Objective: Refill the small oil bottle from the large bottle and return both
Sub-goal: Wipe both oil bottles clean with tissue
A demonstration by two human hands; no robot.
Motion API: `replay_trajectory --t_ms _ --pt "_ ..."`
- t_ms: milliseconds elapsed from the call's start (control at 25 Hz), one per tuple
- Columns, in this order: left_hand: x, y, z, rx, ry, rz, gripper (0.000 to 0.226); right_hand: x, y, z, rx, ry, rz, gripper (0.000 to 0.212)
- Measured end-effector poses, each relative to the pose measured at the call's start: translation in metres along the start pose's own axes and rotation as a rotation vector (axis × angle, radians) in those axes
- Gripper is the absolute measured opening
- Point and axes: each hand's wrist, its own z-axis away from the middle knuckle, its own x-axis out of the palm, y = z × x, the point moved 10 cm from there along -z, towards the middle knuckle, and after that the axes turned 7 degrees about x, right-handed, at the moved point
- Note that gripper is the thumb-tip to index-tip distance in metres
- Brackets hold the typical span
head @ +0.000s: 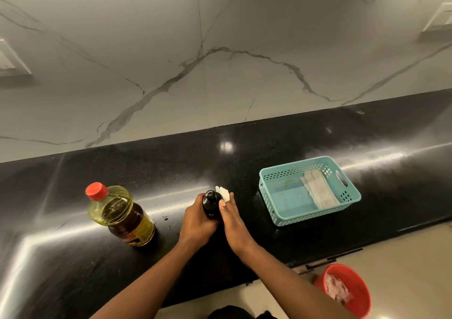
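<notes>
The left hand (198, 221) has its fingers curled round the lower body of the small dark round-shouldered oil bottle (210, 203), which stands upright on the polished black stone countertop (293, 137) with its cap on. The right hand (234, 223) lies against the bottle's other side, thumb and fingertips pinching a small white wad (223, 192), tissue or cloth, I can't tell which, pressed to the bottle's shoulder. Off beyond the left knuckles stands the large clear plastic bottle of yellow oil (119, 214), red screw cap (96, 191) on, well apart from the hand. Between it and the left fingers sits a tiny glossy drop (165, 218). Past the right fingertips rests a teal perforated plastic basket (267, 201) holding a folded white cloth (319, 189). Below the right forearm, on the floor, is a red bucket (362, 291).
</notes>
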Motion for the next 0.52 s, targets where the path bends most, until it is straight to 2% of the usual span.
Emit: replay_trajectory --t_ms 80,240,360,520 --pt "-0.009 0.008 -0.001 0.027 0.03 0.053 0.052 -0.003 -0.003 0.006 0.031 -0.018 -0.001 0.052" --pt "-0.036 0.035 -0.003 0.104 0.066 0.136 0.045 0.007 -0.042 0.034 -0.198 -0.012 0.127 0.069" --pt "-0.056 0.057 -0.001 0.154 0.093 0.19 0.043 0.014 -0.081 0.046 -0.305 -0.04 0.135 0.065" --pt "-0.08 0.082 0.001 0.223 0.079 0.329 0.047 0.003 -0.084 0.043 -0.275 -0.012 0.061 0.062"
